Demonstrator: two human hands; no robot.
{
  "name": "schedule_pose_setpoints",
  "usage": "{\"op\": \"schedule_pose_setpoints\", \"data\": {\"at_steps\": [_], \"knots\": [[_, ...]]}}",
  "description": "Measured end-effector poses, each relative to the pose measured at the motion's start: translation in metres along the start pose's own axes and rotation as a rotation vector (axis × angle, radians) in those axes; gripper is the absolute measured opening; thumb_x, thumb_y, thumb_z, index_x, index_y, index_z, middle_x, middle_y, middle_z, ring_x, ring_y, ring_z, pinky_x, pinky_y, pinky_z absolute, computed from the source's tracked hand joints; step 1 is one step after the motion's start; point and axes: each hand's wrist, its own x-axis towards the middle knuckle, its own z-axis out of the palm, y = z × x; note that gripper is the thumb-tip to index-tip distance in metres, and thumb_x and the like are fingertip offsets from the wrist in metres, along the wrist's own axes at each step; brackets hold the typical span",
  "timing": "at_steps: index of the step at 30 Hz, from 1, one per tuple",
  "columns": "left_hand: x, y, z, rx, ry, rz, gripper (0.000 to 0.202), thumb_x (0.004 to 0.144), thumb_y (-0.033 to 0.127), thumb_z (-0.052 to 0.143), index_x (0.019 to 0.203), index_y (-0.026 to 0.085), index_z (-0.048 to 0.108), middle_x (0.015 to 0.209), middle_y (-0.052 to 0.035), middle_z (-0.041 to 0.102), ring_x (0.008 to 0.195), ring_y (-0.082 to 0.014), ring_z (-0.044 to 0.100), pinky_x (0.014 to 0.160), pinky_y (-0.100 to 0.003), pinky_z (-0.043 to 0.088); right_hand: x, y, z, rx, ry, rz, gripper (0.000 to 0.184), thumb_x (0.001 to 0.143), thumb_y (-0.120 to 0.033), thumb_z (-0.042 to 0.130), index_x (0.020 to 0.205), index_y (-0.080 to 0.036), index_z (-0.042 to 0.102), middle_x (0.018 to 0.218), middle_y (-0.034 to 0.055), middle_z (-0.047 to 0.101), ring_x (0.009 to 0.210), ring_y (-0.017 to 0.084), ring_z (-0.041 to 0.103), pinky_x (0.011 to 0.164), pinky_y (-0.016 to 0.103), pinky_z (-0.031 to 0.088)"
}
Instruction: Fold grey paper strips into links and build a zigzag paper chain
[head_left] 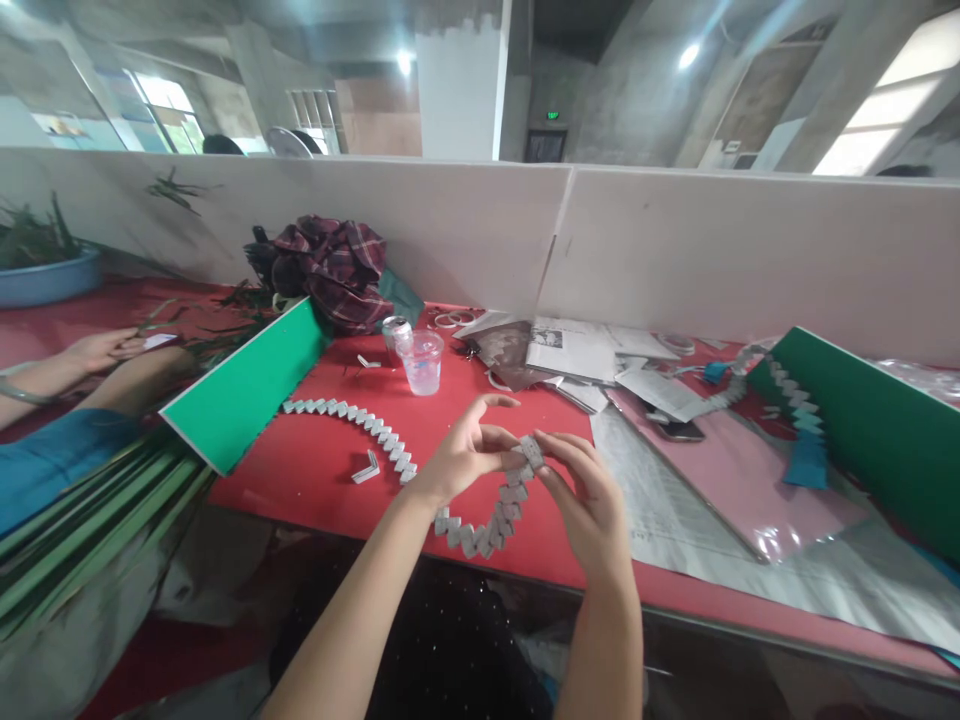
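Black garment (pixel 450 640) strewn with tiny pale specks; forearms (pixel 356 615) bare; fingers (pixel 574 453) slender, ungloved

No legible text anywhere; small lit green sign (pixel 553 115) above dark doorway (pixel 546 147) at the back, its symbol too small to make out; printed sheet (pixel 581 355) with a dark picture (pixel 549 339) on red table (pixel 307 475), lines too fine to read; newspaper (pixel 660 515) at right, print blurred; drink can (pixel 393 332), markings unreadable
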Motion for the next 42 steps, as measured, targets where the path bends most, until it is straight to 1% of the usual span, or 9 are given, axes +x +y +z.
{"op": "schedule_pose_setpoints", "data": {"at_steps": [3,5,15,21,29,34,37,39,42], "knots": [[0.0,0.0,-0.003,-0.008,-0.034,-0.049,0.059,0.067,0.021,0.075,0.118,0.021,0.045,0.077,-0.0024,0.067,0.073,-0.0153,0.062,0.073,-0.03,0.045,0.0,-0.001,-0.002,-0.044,-0.038,-0.01,0.03,0.086,-0.026,0.056,0.115,-0.028,0.062,0.111,0.0073,0.06,0.105,0.021,0.057,0.086,0.036,0.049],[0.001,-0.001,-0.004,-0.005,-0.037,-0.066,0.06,0.067,0.02,0.074,0.119,0.02,0.044,0.077,-0.0035,0.067,0.073,-0.0156,0.062,0.074,-0.031,0.045,-0.001,0.0,-0.002,-0.073,-0.026,-0.007,0.027,0.086,-0.027,0.056,0.111,-0.028,0.064,0.109,0.0068,0.061,0.103,0.021,0.057,0.085,0.035,0.05],[0.001,-0.009,-0.004,-0.055,-0.036,-0.113,0.056,0.07,0.017,0.072,0.12,0.019,0.048,0.081,-0.0057,0.067,0.077,-0.0155,0.062,0.079,-0.032,0.043,0.0,0.009,0.004,-0.041,0.125,-0.018,0.015,0.08,-0.026,0.065,0.093,-0.025,0.07,0.096,0.0067,0.066,0.091,0.022,0.061,0.077,0.035,0.051],[0.004,-0.014,-0.004,-0.079,-0.057,-0.11,0.056,0.068,0.017,0.074,0.118,0.02,0.05,0.078,-0.0036,0.067,0.077,-0.0149,0.062,0.079,-0.031,0.043,0.002,0.016,0.009,0.011,0.223,-0.053,0.008,0.076,-0.025,0.068,0.083,-0.022,0.07,0.089,0.0061,0.066,0.087,0.022,0.062,0.072,0.034,0.052],[0.01,-0.023,-0.003,-0.065,0.042,-0.074,0.056,0.064,0.017,0.077,0.114,0.02,0.051,0.076,-0.0018,0.066,0.074,-0.0144,0.061,0.078,-0.031,0.044,0.007,0.02,0.014,-0.012,0.279,-0.058,0.006,0.079,-0.024,0.063,0.079,-0.02,0.068,0.084,0.0052,0.067,0.083,0.02,0.062,0.072,0.035,0.052],[0.009,-0.022,0.001,-0.076,0.045,-0.065,0.051,0.069,0.017,0.073,0.115,0.021,0.051,0.077,-0.0017,0.066,0.074,-0.0131,0.061,0.078,-0.029,0.043,0.007,0.021,0.014,0.076,0.226,0.018,0.016,0.08,-0.028,0.062,0.093,-0.02,0.068,0.095,0.0078,0.066,0.092,0.021,0.062,0.077,0.036,0.052],[0.007,-0.02,0.002,-0.07,0.04,-0.064,0.053,0.069,0.017,0.073,0.116,0.021,0.05,0.078,-0.0022,0.066,0.076,-0.0139,0.061,0.079,-0.03,0.043,0.007,0.021,0.015,0.14,0.19,0.09,0.018,0.08,-0.03,0.062,0.094,-0.02,0.068,0.097,0.0078,0.067,0.094,0.021,0.061,0.08,0.036,0.051],[0.009,-0.021,0.003,-0.055,0.065,-0.044,0.051,0.069,0.018,0.073,0.115,0.02,0.051,0.08,-0.0029,0.066,0.079,-0.0152,0.061,0.079,-0.03,0.044,0.007,0.022,0.016,0.172,0.224,0.148,0.021,0.079,-0.032,0.062,0.095,-0.019,0.067,0.097,0.0082,0.067,0.092,0.022,0.062,0.08,0.037,0.051],[0.018,-0.03,0.008,0.004,0.173,0.03,0.048,0.07,0.02,0.071,0.114,0.021,0.052,0.079,-0.0012,0.063,0.079,-0.0156,0.061,0.077,-0.029,0.045,0.006,0.026,0.016,0.245,0.338,0.212,0.025,0.08,-0.035,0.06,0.096,-0.017,0.065,0.094,0.0084,0.068,0.088,0.021,0.063,0.081,0.038,0.05]]}}
